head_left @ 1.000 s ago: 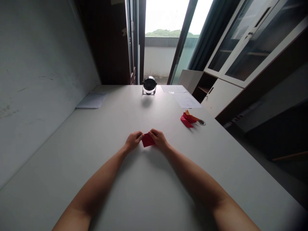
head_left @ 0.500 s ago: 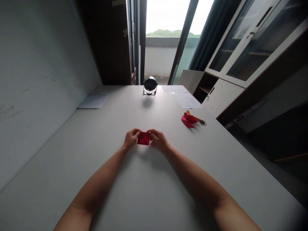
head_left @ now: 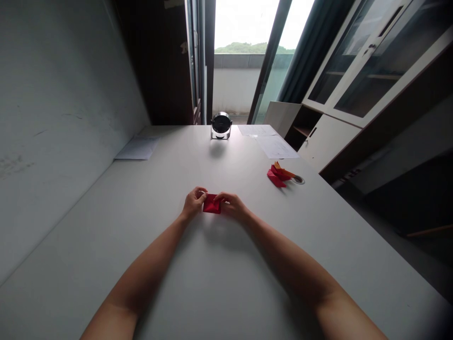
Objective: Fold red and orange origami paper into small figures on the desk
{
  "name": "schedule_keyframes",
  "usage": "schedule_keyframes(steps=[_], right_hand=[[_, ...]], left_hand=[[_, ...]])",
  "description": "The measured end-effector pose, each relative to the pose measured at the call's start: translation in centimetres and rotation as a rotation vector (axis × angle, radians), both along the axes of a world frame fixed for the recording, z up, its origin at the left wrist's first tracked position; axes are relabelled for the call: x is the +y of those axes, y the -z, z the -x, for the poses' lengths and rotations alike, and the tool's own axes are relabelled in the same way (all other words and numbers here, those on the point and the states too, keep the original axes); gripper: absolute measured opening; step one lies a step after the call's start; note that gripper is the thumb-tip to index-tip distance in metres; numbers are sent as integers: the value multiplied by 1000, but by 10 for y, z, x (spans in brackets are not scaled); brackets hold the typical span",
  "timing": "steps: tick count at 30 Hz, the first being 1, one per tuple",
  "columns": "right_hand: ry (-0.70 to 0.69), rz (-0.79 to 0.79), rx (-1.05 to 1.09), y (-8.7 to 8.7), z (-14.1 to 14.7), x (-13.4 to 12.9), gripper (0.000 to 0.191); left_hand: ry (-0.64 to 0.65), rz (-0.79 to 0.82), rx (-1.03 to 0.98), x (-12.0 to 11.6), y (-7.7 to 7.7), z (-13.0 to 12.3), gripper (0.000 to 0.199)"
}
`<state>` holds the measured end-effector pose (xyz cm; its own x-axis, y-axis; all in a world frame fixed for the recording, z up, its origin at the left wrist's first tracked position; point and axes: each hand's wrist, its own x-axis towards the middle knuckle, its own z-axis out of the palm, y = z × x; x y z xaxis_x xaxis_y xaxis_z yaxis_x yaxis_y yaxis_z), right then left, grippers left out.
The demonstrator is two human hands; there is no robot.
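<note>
A small square of folded red paper [head_left: 211,206] is held between my two hands over the middle of the white table [head_left: 222,278]. My left hand [head_left: 193,200] pinches its left edge, thumb in front. My right hand [head_left: 231,204] is at its right side, with the fingers bent over onto the paper's upper right face. Those fingers cover part of the creases. The right thumb is hard to make out.
Right of my hands lie red and orange folded paper pieces [head_left: 279,175] beside a tape-like ring [head_left: 298,180]. A round black device on a stand [head_left: 221,125] is at the far edge. Paper sheets lie at back left [head_left: 138,148] and back right [head_left: 276,147]. A wall [head_left: 63,118] borders the left.
My right hand's fingers have moved left from the paper's right corner onto its face. My left hand keeps its pinch on the left edge.
</note>
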<state>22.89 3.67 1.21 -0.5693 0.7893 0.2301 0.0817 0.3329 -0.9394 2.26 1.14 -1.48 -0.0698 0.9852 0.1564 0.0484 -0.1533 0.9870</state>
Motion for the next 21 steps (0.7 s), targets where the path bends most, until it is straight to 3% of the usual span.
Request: schedule_keyframes(steps=[6,13,21], right_hand=[[53,0,-5,6,-1,3,27],[198,-16,-27,17,-2,9,37],[213,-12,-2,19,-3,10,37]], left_hand=[[-23,-13,59,-6,-5,-7,23],[54,-22,119,-10,-13,-8,15],[38,-130,359,-17,-18,-12,18]])
